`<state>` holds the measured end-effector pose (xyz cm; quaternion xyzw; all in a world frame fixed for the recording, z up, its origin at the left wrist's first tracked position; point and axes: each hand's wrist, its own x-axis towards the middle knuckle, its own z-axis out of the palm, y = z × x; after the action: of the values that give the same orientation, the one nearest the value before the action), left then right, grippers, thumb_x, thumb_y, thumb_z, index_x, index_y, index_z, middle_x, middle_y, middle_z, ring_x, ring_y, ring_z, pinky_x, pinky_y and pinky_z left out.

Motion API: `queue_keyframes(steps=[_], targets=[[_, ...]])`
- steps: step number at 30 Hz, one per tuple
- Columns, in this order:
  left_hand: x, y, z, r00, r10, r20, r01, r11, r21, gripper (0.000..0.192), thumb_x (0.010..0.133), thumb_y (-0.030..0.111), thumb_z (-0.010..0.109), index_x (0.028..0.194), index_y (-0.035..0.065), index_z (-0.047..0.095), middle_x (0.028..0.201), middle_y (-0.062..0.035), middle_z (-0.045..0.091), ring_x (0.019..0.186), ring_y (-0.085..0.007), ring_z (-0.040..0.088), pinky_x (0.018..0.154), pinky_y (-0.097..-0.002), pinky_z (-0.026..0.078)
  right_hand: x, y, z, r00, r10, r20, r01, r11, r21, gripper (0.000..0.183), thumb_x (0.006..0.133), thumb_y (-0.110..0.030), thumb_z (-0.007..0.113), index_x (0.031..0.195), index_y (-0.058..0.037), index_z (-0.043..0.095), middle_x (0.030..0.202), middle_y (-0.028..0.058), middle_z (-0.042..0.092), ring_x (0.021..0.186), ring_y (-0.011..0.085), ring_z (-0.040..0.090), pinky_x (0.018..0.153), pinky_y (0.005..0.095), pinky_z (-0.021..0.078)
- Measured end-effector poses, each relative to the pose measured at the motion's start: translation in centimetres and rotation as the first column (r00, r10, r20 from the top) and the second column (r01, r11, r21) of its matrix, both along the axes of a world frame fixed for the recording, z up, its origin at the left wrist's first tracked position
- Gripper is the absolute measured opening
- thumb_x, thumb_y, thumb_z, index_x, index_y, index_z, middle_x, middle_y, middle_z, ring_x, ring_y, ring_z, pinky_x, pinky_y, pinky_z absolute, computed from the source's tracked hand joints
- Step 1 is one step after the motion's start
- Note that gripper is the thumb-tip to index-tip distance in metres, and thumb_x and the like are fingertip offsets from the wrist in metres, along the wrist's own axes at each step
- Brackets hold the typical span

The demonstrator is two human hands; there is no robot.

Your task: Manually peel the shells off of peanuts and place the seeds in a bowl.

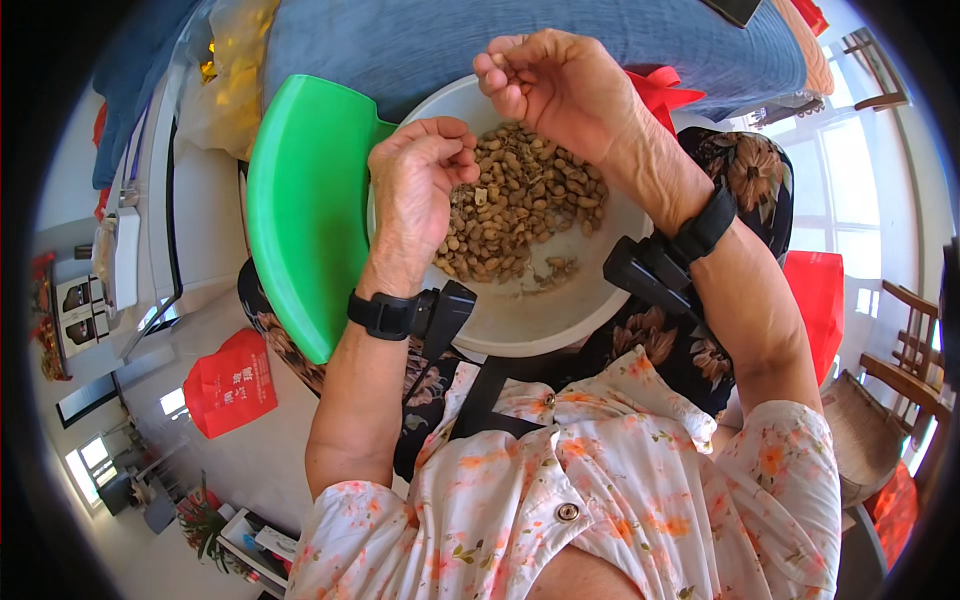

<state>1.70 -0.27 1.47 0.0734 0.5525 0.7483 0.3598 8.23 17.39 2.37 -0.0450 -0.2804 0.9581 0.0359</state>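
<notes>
A white plastic basin [517, 341] sits before me, at my lap. Unshelled peanuts [517, 195] are heaped in it, with loose dirt and crumbs on its bare bottom. My left hand [424, 180] hovers above the basin's left side, fingers curled and thumb near the index finger; whatever is inside is hidden. Higher up, over the far rim, my right hand [559, 94] is turned partly palm up. Its bent fingertips pinch a small pale piece, too small to name surely. Left of the basin stands a green plastic container [307, 217], partly behind my left hand.
Blue cloth [450, 37] covers a surface beyond the basin. A red ribbon-like piece [664, 94] lies by the far right rim. Red bags [232, 382] stand on the floor at both sides. Wooden chairs [907, 382] are at right, and a clear plastic bag [232, 82] is at upper left.
</notes>
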Motion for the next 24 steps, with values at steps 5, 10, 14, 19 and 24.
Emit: queue_keyframes(steps=[5,10,14,19,24], targets=[[0.8,1.2,-0.9,0.996,-0.075,0.042,0.075,0.997,0.002,0.013,0.08,-0.003,0.05,0.088,-0.0102,0.057,0.084,-0.015,0.059,0.072,-0.0187,0.054,0.065,-0.0286,0.046,0.5,2.2,-0.4,0.998,-0.021,-0.058,0.013,0.991,-0.135,0.018,0.088,-0.005,0.044,0.095,0.0093,0.053,0.093,0.0169,0.058,0.08,0.0203,0.059,0.071,0.0264,0.0528],[2.4,4.1,-0.9,0.991,-0.133,-0.017,0.133,0.991,0.024,0.01,0.079,-0.003,0.053,0.085,-0.0084,0.06,0.086,-0.0138,0.061,0.074,-0.0196,0.057,0.069,-0.0298,0.049,2.8,3.7,1.2,0.986,-0.139,0.093,0.156,0.964,-0.217,0.019,0.089,-0.006,0.042,0.083,0.0024,0.058,0.077,0.0111,0.062,0.064,0.0161,0.058,0.055,0.0238,0.0476],[2.8,8.0,-0.9,0.977,-0.16,-0.141,0.173,0.981,0.089,0.008,0.077,-0.004,0.055,0.081,-0.0074,0.061,0.083,-0.0128,0.062,0.075,-0.0195,0.058,0.071,-0.0298,0.048,3.7,5.1,2.1,0.97,-0.24,0.048,0.244,0.951,-0.192,0.017,0.089,-0.006,0.042,0.085,0.0029,0.057,0.077,0.0112,0.061,0.063,0.0158,0.055,0.053,0.0227,0.0451],[3.6,12.8,-1.4,0.933,-0.258,-0.251,0.279,0.959,0.055,0.012,0.073,-0.002,0.059,0.083,-0.0062,0.061,0.083,-0.0115,0.061,0.076,-0.0183,0.058,0.075,-0.0279,0.046,4.5,7.5,2.6,0.947,-0.32,-0.032,0.306,0.928,-0.213,0.017,0.088,-0.004,0.041,0.088,0.0045,0.056,0.078,0.0105,0.059,0.063,0.015,0.053,0.051,0.0214,0.0411],[4.0,15.5,-4.2,0.782,-0.393,-0.484,0.365,0.918,-0.157,0.019,0.07,0.003,0.054,0.084,-0.0074,0.062,0.075,-0.0124,0.062,0.07,-0.018,0.058,0.066,-0.0294,0.046,5.0,8.8,3.0,0.917,-0.372,-0.146,0.327,0.909,-0.259,0.017,0.084,-0.001,0.04,0.086,0.0072,0.055,0.08,0.0132,0.058,0.065,0.0161,0.052,0.051,0.0208,0.041]])
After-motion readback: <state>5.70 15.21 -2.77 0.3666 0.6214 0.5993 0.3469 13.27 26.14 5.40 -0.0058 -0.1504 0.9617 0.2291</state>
